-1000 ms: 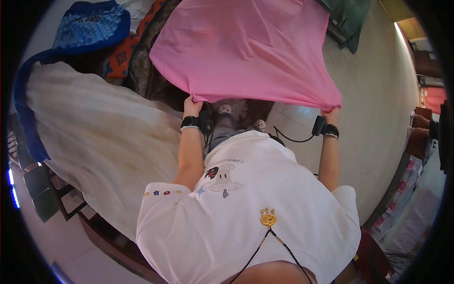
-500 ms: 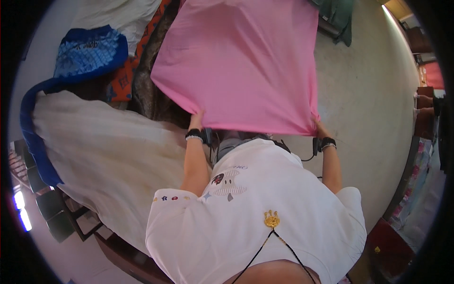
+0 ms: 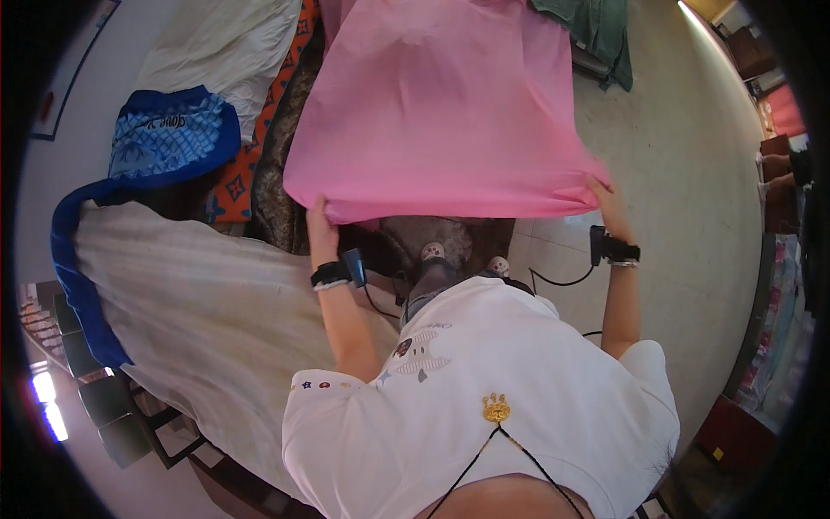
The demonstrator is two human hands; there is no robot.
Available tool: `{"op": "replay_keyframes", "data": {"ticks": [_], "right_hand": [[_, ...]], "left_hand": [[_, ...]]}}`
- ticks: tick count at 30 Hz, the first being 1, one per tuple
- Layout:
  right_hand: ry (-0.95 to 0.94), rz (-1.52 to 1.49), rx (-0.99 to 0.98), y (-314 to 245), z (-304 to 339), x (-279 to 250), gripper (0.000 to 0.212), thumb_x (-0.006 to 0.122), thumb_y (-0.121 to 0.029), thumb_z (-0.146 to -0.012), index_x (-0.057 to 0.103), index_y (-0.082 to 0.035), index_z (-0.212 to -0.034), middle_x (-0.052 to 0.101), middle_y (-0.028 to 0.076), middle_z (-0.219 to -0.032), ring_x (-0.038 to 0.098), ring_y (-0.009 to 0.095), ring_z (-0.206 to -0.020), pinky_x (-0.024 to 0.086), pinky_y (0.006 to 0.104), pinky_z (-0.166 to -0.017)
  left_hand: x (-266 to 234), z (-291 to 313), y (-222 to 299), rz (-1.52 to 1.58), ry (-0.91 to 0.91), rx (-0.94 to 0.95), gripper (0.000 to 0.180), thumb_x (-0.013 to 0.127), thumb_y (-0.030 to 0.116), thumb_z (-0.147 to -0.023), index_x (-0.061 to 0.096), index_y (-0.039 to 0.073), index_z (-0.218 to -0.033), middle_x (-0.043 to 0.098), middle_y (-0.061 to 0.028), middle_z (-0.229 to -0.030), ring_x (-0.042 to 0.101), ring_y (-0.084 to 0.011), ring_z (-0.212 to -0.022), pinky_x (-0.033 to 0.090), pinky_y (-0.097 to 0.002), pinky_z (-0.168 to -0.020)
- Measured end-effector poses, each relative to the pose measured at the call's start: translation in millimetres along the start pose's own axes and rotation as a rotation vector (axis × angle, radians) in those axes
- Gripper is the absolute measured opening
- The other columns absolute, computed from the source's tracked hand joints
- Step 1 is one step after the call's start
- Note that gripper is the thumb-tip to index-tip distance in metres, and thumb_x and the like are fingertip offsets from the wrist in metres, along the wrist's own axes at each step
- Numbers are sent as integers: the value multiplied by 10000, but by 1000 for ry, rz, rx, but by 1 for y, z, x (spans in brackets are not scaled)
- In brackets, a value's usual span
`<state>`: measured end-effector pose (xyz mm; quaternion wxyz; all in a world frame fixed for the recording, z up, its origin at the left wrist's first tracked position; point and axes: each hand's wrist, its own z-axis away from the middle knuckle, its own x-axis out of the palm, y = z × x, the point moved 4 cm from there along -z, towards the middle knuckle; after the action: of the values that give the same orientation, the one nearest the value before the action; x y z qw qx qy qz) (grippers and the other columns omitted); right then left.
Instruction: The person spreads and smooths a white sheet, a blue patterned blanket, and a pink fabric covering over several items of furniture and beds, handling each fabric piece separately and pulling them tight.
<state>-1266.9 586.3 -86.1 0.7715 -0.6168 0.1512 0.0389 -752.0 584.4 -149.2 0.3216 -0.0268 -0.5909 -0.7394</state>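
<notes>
A large pink sheet (image 3: 441,121) stretches away in front of me, its near edge drawn fairly straight between my hands. At its near left corner, my left hand (image 3: 321,229) is closed on the cloth. My right hand (image 3: 610,206) grips the near right corner, where the fabric bunches into folds. The far end of the sheet runs out of view at the top. Each wrist carries a black band with a small device and a cable. Under the near edge, a dark patterned rug or blanket (image 3: 467,235) shows on the floor beside my shoes.
To the left lies a whitish cloth (image 3: 199,277) with a blue border, over furniture. Beyond it are a blue patterned cushion or cover (image 3: 173,134) and an orange patterned cloth (image 3: 235,192). Green fabric (image 3: 596,39) hangs at the far right. Pale floor (image 3: 674,199) extends rightward.
My hands have moved farther apart, both still holding the sheet. Its near edge has shifted away from my body, and my shoes now show beneath it.
</notes>
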Motion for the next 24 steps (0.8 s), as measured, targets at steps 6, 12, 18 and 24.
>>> {"op": "replay_keyframes", "data": {"ticks": [6,12,18,24], "right_hand": [[-72,-248,121,20,18,-4,328,496,-286,-712,499,-5,-881,522,26,-710,487,132,-622,385,244,-580],[-227,405,623,288,65,-19,418,526,-329,-645,485,25,-862,529,99,-704,521,190,-581,419,297,-498],[6,-31,715,248,60,-27,442,528,-188,-650,374,58,-983,514,151,-742,508,207,-441,436,279,-378],[7,-99,635,234,49,-18,451,528,-203,-662,328,-23,-1024,482,139,-843,515,187,-540,434,279,-391]], "left_hand": [[-29,27,-35,-273,-17,-283,392,482,227,-711,396,-21,-1003,486,-79,-896,468,-186,-827,378,-308,-696],[-146,50,-178,-1195,-196,-456,357,460,292,-704,478,2,-911,509,-76,-723,469,-171,-620,383,-301,-505],[-107,48,-168,-1056,-109,-409,361,475,241,-655,491,-87,-806,542,-156,-690,521,-229,-642,387,-313,-579],[-98,38,-158,-1103,16,-438,394,464,275,-651,497,-103,-758,538,-187,-695,524,-264,-665,387,-330,-592]]}}
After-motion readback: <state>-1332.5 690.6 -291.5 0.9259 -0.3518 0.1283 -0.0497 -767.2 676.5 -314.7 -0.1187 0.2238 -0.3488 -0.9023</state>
